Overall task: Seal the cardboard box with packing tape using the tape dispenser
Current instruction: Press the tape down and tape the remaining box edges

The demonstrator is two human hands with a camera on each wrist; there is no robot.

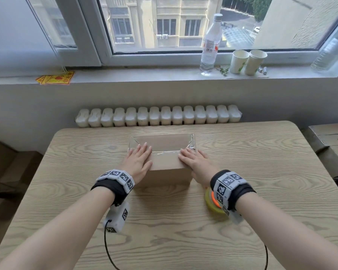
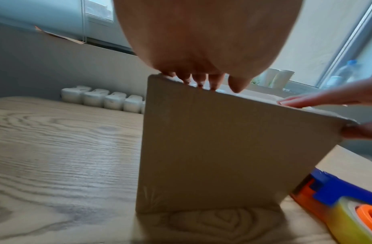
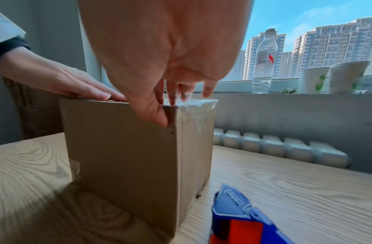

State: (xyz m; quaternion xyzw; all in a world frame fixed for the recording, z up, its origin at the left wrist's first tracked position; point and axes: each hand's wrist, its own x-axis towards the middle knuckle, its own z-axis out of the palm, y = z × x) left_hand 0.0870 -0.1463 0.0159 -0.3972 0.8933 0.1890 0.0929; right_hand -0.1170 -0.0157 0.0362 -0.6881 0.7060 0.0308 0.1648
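Observation:
A brown cardboard box stands on the wooden table, flaps down, with clear tape along its top seam and crumpled over the right end. My left hand lies flat on the box's left top, fingers straight. My right hand lies flat on the right top, thumb down against the near right corner. The tape dispenser, blue and orange with a yellowish roll, lies on the table under my right wrist, also seen in the wrist views. Neither hand holds it.
A white radiator runs behind the table's far edge. On the windowsill stand a water bottle and two paper cups. Cardboard boxes sit to the right of the table. Wrist cables trail over the near table.

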